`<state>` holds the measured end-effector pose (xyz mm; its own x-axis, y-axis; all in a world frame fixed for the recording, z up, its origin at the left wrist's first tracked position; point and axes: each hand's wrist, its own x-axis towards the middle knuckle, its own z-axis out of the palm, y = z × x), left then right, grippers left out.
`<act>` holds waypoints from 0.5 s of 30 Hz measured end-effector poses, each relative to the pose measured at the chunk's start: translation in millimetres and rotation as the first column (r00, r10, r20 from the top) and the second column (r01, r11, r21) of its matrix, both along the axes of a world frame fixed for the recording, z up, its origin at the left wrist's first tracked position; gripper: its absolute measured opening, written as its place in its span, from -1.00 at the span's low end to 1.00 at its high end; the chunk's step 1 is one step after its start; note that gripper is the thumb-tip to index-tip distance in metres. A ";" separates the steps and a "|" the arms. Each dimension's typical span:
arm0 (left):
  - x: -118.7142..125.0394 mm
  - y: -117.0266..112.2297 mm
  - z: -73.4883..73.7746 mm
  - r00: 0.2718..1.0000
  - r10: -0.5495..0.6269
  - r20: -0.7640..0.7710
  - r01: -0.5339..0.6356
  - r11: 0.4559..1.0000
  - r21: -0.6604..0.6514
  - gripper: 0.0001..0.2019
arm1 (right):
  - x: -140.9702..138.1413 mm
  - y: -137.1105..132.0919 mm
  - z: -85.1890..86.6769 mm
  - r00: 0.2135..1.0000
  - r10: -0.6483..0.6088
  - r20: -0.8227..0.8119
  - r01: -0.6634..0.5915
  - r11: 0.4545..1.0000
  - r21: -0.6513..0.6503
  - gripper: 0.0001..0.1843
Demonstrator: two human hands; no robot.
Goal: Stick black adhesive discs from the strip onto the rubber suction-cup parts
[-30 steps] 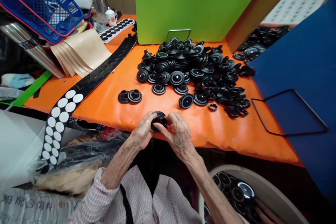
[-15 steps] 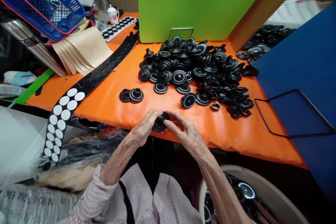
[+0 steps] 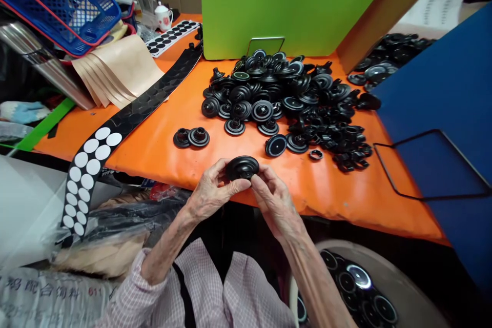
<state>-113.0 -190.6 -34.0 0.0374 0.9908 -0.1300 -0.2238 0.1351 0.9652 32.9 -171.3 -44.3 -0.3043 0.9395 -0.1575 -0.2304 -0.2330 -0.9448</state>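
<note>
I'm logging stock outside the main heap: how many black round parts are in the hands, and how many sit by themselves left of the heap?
black round part held by left hand and right hand: 1
black round parts left of the heap: 2
Total: 3

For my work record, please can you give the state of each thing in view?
Left hand: gripping the black domed rubber part.
Right hand: pinching its rim.
Black domed rubber part: lifted, dome upward.
Black rubber parts: heaped loosely on the orange table.
Blue basket: tilted.
Basin: holding black discs.
</note>
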 end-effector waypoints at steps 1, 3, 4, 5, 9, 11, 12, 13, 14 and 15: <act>0.3 -0.9 0.3 1.000 0.000 -0.016 0.000 1.000 0.005 -0.66 | -0.6 -1.0 -1.7 1.000 -0.010 0.002 0.010 1.000 0.016 -0.69; 1.7 -3.1 0.1 0.998 0.021 -0.051 -0.021 1.000 0.006 -0.67 | -3.5 -3.0 -6.1 1.000 -0.027 0.001 0.027 0.999 0.036 -0.72; 2.8 -4.0 -0.6 0.997 0.041 -0.063 -0.041 0.999 0.001 -0.68 | -5.7 -3.9 -8.4 0.999 -0.033 -0.004 0.033 0.999 0.032 -0.73; 4.0 -4.7 -1.6 0.995 0.068 -0.068 -0.069 0.998 -0.009 -0.69 | -8.1 -4.6 -10.6 0.999 -0.042 -0.011 0.042 0.999 0.016 -0.73; 6.5 -2.7 -5.5 0.980 0.199 0.025 -0.195 0.975 -0.110 -0.71 | -15.3 -4.4 -17.0 0.999 -0.048 -0.003 0.048 0.999 -0.016 -0.67; 4.8 0.8 -6.0 0.972 0.188 0.144 -0.158 0.968 -0.196 -0.68 | -14.4 -2.7 -17.5 0.996 -0.054 0.072 0.051 0.998 0.040 -0.60; 3.5 2.7 -5.9 0.965 0.165 0.205 -0.119 0.968 -0.221 -0.67 | -12.9 -1.7 -16.9 0.987 -0.083 0.139 0.070 0.993 0.092 -0.59; 2.0 4.6 -5.7 0.956 0.142 0.258 -0.082 0.969 -0.232 -0.66 | -11.0 -0.7 -15.7 0.969 -0.126 0.214 0.093 0.983 0.159 -0.59; 0.6 6.3 -5.6 0.946 0.130 0.296 -0.061 0.971 -0.233 -0.66 | -9.0 0.4 -14.1 0.943 -0.170 0.286 0.101 0.965 0.242 -0.60; -0.6 7.8 -5.6 0.939 0.134 0.316 -0.061 0.971 -0.230 -0.66 | -7.3 1.5 -12.1 0.915 -0.204 0.347 0.083 0.939 0.333 -0.61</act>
